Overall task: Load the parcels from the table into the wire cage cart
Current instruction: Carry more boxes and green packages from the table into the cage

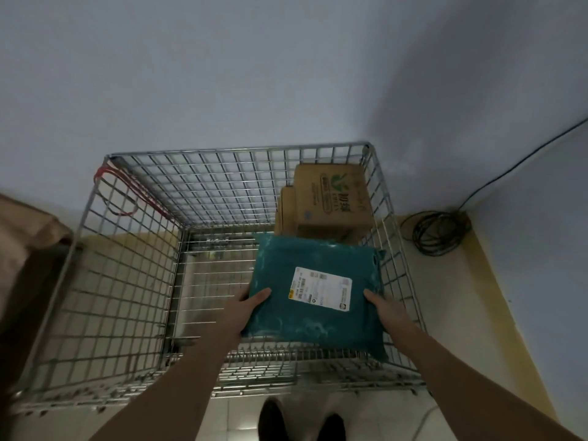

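Left hand (251, 305) grips the near-left edge of a teal poly-mailer parcel (315, 294), thumb laid over its top face, fingers hidden beneath. Right hand (380, 305) grips the near-right edge in the same manner, thumb on top. The parcel, held flat between the two hands, sits inside the opening of the wire cage cart (127, 281), toward its right half; whether it rests on anything below cannot be told. A white shipping label (320, 288) lies on its upper face (print too small to read). At 12 o'clock from the parcel, in the cart's far-right corner, stands a brown cardboard box (332, 194) bearing a green leaf logo, with a second carton (286, 208) touching its left side. At 10 o'clock, a red cord (119, 192) loops through the far-left mesh. At 2 o'clock, outside the cart, a coiled black cable (437, 232) lies on the floor in the wall corner. At 9 o'clock, a brown surface (28, 227) shows at the frame's edge. At 6 o'clock, two dark shoes (300, 423) stand on the tiled floor.
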The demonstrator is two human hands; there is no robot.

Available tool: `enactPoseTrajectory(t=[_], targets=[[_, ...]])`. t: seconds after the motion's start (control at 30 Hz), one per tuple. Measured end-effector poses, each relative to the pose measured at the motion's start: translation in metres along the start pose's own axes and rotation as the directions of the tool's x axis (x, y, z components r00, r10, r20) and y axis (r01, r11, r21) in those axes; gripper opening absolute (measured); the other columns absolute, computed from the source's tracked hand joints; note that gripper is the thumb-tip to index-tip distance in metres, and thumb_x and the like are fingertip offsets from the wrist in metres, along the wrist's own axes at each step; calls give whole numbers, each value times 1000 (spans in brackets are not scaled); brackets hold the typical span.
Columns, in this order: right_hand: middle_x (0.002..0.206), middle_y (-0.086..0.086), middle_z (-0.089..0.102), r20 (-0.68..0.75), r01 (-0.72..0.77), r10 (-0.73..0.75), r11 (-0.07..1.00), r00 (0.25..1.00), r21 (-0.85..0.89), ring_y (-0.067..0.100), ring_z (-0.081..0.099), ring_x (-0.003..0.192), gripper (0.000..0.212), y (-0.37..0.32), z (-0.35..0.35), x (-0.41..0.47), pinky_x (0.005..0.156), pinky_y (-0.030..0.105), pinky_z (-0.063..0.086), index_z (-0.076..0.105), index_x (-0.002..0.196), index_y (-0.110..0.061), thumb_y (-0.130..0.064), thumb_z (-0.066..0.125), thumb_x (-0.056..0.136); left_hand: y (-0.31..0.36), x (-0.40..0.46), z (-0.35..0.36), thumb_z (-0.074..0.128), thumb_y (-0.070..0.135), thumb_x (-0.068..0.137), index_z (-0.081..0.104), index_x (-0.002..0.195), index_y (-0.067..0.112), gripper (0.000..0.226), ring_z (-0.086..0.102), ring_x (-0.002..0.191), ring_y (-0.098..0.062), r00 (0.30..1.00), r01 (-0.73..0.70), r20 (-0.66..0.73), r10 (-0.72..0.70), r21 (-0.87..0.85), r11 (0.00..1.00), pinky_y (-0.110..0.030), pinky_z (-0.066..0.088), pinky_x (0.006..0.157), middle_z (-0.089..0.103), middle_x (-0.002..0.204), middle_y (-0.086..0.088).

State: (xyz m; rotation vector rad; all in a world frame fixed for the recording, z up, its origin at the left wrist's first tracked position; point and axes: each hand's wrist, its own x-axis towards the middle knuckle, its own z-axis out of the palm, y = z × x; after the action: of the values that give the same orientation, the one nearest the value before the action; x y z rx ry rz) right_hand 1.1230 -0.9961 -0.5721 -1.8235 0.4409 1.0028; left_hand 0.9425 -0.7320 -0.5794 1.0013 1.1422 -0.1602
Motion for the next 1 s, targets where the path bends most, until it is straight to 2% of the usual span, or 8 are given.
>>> enactPoseTrajectory(t=[0.13,0.23,0.33,0.5,0.63,0.8,0.9,1.0], targets=[[137,17,62,-71,12,-21,992,997,-130,38,62,113,52,21,19,66,106,50,49,56,142,-6,-39,60,102,-28,67,2,86,38,80,61,134,31,60,78,95,-26,1000,18,-9,-18,114,993,-44,64,83,79,110,1],[137,17,62,-92,49,-70,976,993,-211,35,60,109,46,33,30,115,101,46,50,55,143,-7,-32,57,104,-53,114,9,78,32,90,58,141,22,56,73,105,-31,1000,22,-24,-18,173,985,-51,59,95,74,122,-6],[130,18,65,-98,60,-92,954,991,-293,27,58,89,40,41,35,155,82,35,49,60,136,-5,-29,56,104,-74,152,13,75,27,94,60,139,21,47,71,108,-33,998,38,-56,-27,186,982,-53,58,97,73,124,-7],[132,20,63,-43,63,-80,950,996,-307,33,60,104,36,51,49,201,95,43,52,56,138,-5,-17,54,104,-90,197,19,68,13,98,61,128,29,34,73,101,-27,997,46,-69,-39,96,994,-50,61,90,74,110,2],[135,19,59,-17,111,-127,915,992,-388,36,61,107,50,55,63,217,97,50,54,39,146,-10,-19,58,101,-90,223,30,65,12,98,58,140,24,43,69,106,-28,992,-40,-116,58,148,988,-48,60,93,70,124,-2],[139,22,52,-47,216,-292,796,955,-565,31,57,101,54,87,63,227,89,40,51,28,143,-6,-6,57,97,-103,234,50,58,1,98,32,151,13,60,59,121,-28,944,-196,-177,277,374,906,-43,52,103,56,130,-3],[165,20,22,69,258,-312,619,948,-742,43,55,122,67,101,58,230,98,48,52,21,157,-11,-9,54,99,-108,235,50,57,6,100,31,154,17,61,59,115,-23,928,-217,-168,333,483,848,-40,51,100,58,136,-5],[170,16,-11,166,269,-242,495,956,-826,41,36,146,80,95,53,217,114,43,41,3,164,-17,-18,54,102,-94,222,37,59,11,98,37,153,20,59,63,117,-29,939,-227,-60,338,629,743,-33,53,91,62,136,-5]])
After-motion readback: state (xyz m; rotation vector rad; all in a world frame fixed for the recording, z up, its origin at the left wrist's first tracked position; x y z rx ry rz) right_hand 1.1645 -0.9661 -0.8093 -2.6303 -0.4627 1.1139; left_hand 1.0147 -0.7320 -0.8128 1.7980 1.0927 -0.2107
